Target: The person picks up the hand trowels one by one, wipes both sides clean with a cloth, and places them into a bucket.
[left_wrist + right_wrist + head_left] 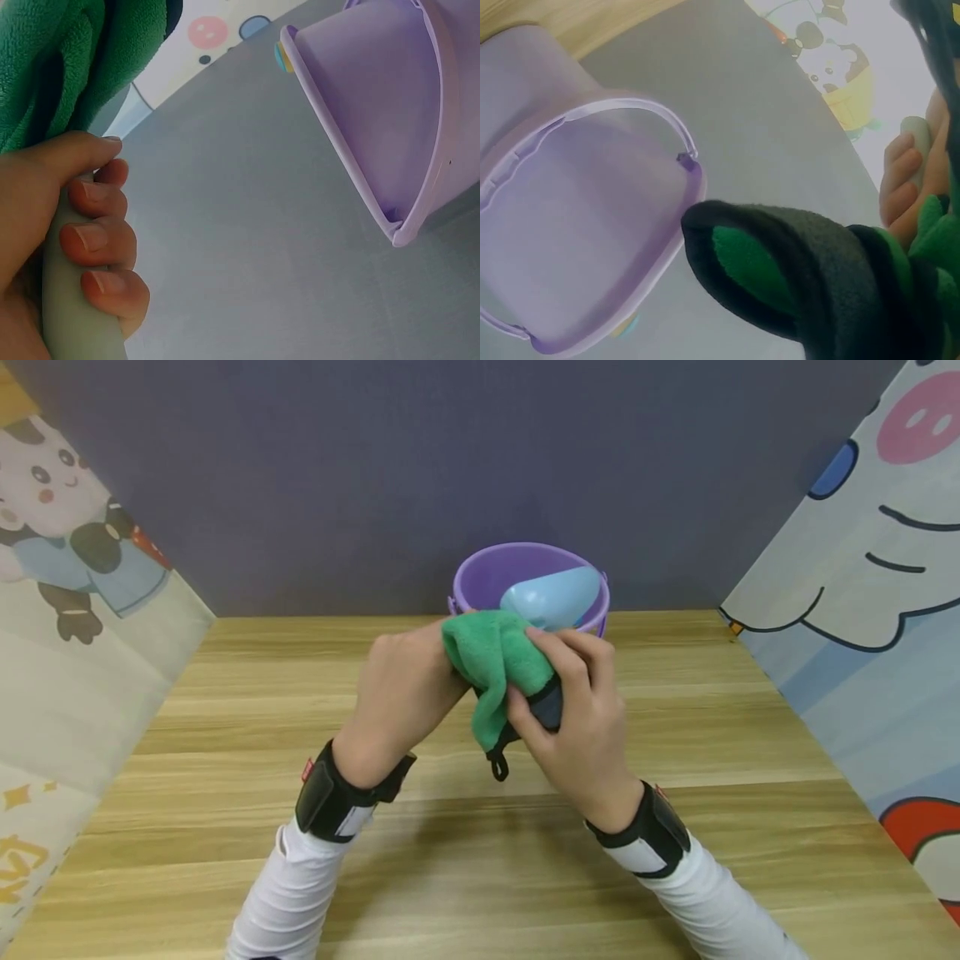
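Note:
A toy shovel has a light blue, rounded blade (553, 595), overlapping the bucket in the head view, and a pale handle (79, 307). My left hand (405, 689) grips that handle, its fingers wrapped round it. The green cloth (495, 652) has a dark grey backing and a small black loop (498, 767) hanging below. My right hand (588, 727) pinches it between thumb and fingers. The cloth hides where handle and blade meet. One fold of the cloth gapes open toward the right wrist camera.
Behind both hands stands a purple bucket (480, 572) with a hinged carrying handle (649, 109), close to the dark grey back panel (360, 485). The wood-grain table (480, 877) spreads in front. Cartoon-printed panels (862, 610) flank both sides.

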{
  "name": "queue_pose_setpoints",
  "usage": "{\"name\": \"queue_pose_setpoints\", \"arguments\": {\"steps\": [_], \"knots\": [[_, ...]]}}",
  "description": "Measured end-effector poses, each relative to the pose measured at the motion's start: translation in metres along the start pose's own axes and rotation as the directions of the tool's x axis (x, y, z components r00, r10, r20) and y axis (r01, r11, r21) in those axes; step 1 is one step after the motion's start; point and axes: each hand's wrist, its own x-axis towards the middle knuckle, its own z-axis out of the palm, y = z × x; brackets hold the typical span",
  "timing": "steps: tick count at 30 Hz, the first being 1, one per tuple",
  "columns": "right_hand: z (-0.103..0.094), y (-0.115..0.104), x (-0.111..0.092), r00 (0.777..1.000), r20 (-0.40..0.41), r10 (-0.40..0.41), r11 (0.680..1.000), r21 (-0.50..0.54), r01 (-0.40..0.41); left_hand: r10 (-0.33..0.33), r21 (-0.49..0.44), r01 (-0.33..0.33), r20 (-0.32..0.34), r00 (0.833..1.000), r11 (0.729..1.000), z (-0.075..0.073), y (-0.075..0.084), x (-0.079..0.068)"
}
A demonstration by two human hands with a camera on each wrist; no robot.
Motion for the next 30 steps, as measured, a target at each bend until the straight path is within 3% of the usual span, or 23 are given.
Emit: {"name": "queue_pose_setpoints", "arguments": {"steps": [11, 18, 30], "knots": [[-0.002, 0.004, 0.001, 0.998, -0.041, 0.056, 0.994, 0.092, -0.052, 0.032, 0.017, -0.032, -0.009, 0.999, 0.999, 0.002, 0.003, 0.002], [-0.006, 0.008, 0.005, 0.994, -0.077, 0.074, 0.991, 0.113, -0.065, 0.090, 0.054, -0.089, -0.019, 0.996, 0.995, 0.002, 0.003, 0.003], [-0.013, 0.024, 0.018, 0.974, -0.165, 0.153, 0.988, 0.047, -0.147, 0.132, 0.044, -0.130, -0.045, 0.990, 0.991, 0.001, 0.003, 0.003]]}}
